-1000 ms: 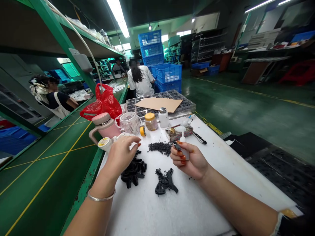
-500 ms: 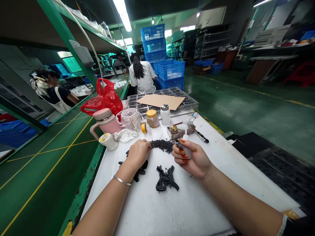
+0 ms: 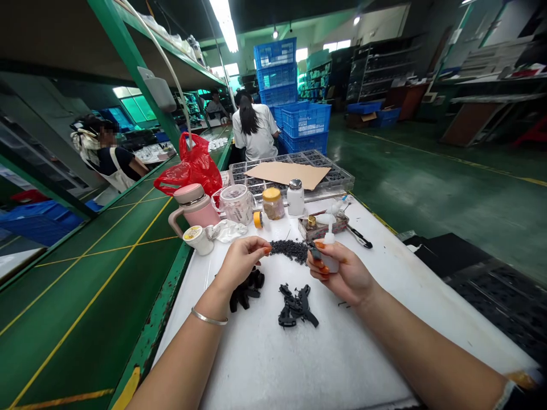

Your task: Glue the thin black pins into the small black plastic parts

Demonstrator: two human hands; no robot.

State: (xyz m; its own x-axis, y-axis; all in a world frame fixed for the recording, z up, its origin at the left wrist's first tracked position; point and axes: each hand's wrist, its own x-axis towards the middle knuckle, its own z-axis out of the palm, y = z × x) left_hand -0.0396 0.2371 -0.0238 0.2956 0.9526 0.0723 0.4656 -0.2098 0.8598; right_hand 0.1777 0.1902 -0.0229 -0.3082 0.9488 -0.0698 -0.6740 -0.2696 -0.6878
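Observation:
My left hand (image 3: pixel 243 259) is closed in a pinch at the left edge of a pile of small black parts (image 3: pixel 290 250). What lies between its fingertips, if anything, is too small to make out. In my right hand (image 3: pixel 346 270) are a translucent squeeze bottle (image 3: pixel 330 259), its nozzle pointing up, and a black plastic piece (image 3: pixel 315 250) at the fingertips. Black moulded parts (image 3: pixel 248 290) lie partly behind my left wrist. Between my forearms rests another cluster of black moulded parts (image 3: pixel 298 306) on the white tabletop (image 3: pixel 307 364).
Along the back stand a pink mug (image 3: pixel 199 208), a plastic tub (image 3: pixel 237 204), a yellow-lidded jar (image 3: pixel 272 204), a white pump bottle (image 3: pixel 296 197) and a small tray (image 3: pixel 318 226). A cutter (image 3: pixel 359 236) lies to the right. The green conveyor (image 3: pixel 106 273) runs along the left.
The whole view has shifted, so the scene sits further right. My left hand's thumb and fingers now reach out in a visible pinch beside the pile; my right hand keeps its hold.

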